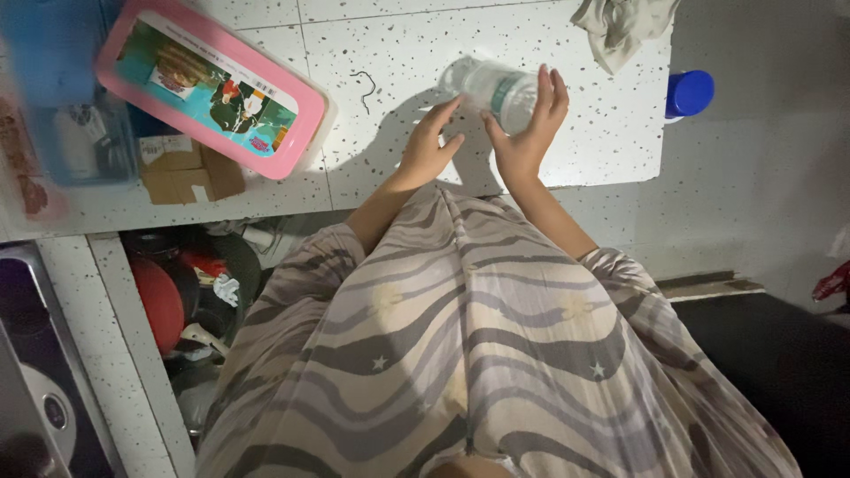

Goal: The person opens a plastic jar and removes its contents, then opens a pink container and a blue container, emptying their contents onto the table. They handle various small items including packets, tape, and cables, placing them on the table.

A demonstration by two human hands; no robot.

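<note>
Head view: white speckled tiled counter (575, 133), dim light, grey floor off to the right. Clear plastic bottle (490, 88) lying tilted above the counter near its far middle, green label around the body, blurred at the far end. Right hand (529, 124) cupping bottle from the right side, fingers spread apart and curved along the body, touching it; not a full wrap. Left hand (429, 146) just beside the bottle's near-left side, fingers loosely apart, index tip close to the bottle; contact unclear. Pink-rimmed rectangular box (208, 84) with picture label at far left of counter, tilted. Flattened brown cardboard piece (190, 173) just in front of it. Blue translucent container (53, 80) at left edge, blurred. Crumpled pale cloth (624, 22) at far right corner. Blue cap (691, 93) just past the counter's right edge. Small dark squiggle (365, 87) on tile between box and bottle. Red round item (159, 301) in cluttered shelf below. Striped grey-beige garment (460, 354) filling foreground.
</note>
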